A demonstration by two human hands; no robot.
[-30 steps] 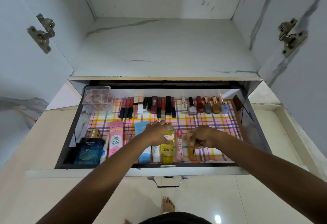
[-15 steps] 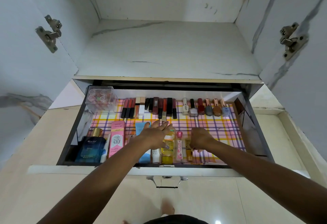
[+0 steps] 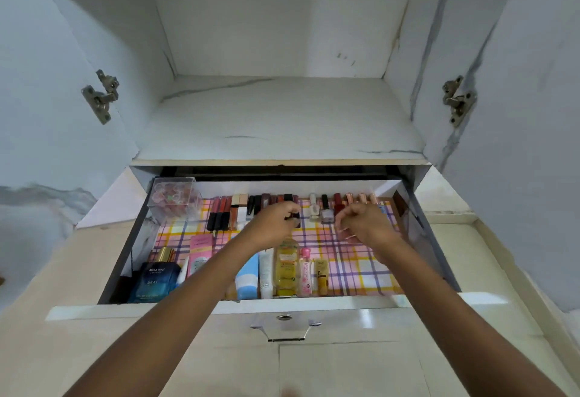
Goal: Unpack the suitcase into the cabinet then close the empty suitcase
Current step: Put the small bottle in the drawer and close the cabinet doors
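While the drawer (image 3: 284, 302) of the cabinet (image 3: 282, 120) is pulled out and already holds many small bottles and tubes in rows, the suitcase is nowhere to be seen, so I think it is not shut yet. Both hands reach to the back row. The left hand (image 3: 276, 224) curls its fingers around a dark lipstick (image 3: 293, 216), and the right hand (image 3: 364, 224) is half curled by the nail polish bottles (image 3: 326, 211), holding nothing I can see.

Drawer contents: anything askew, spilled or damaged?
Nothing stands out. In the drawer, the lipsticks and nail polishes sit in a tidy back row and the tubes and bottles line the front edge. No spills show on the plaid liner. Both hands hide some back-row items.
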